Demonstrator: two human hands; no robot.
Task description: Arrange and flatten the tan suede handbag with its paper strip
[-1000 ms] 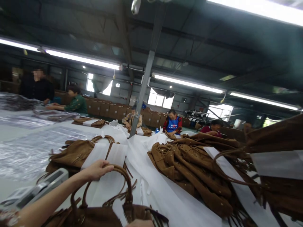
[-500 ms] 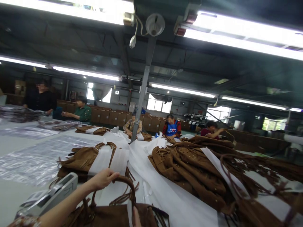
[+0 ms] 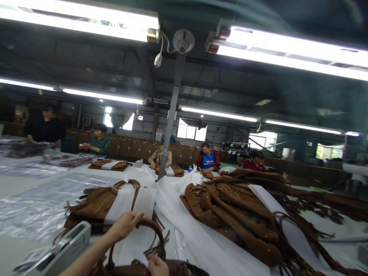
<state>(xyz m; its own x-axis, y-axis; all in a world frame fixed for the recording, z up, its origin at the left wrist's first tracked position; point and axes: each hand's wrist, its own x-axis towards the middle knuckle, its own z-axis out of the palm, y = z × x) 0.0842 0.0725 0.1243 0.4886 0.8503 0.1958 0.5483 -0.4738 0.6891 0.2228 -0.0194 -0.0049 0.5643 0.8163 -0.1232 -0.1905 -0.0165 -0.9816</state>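
Our left hand (image 3: 125, 225) pinches the arched handle (image 3: 155, 234) of the brown bag (image 3: 172, 268) at the near edge; our right hand (image 3: 155, 265) (grip hidden, we cannot tell) sits just nearer, touching the bag.

I see long fluorescent tubes (image 3: 77, 17) overhead that glare white and bloom; the roof between them is dim; far windows (image 3: 191, 132) are overexposed; the edges bend and smear; my view is soft, shadows weak.
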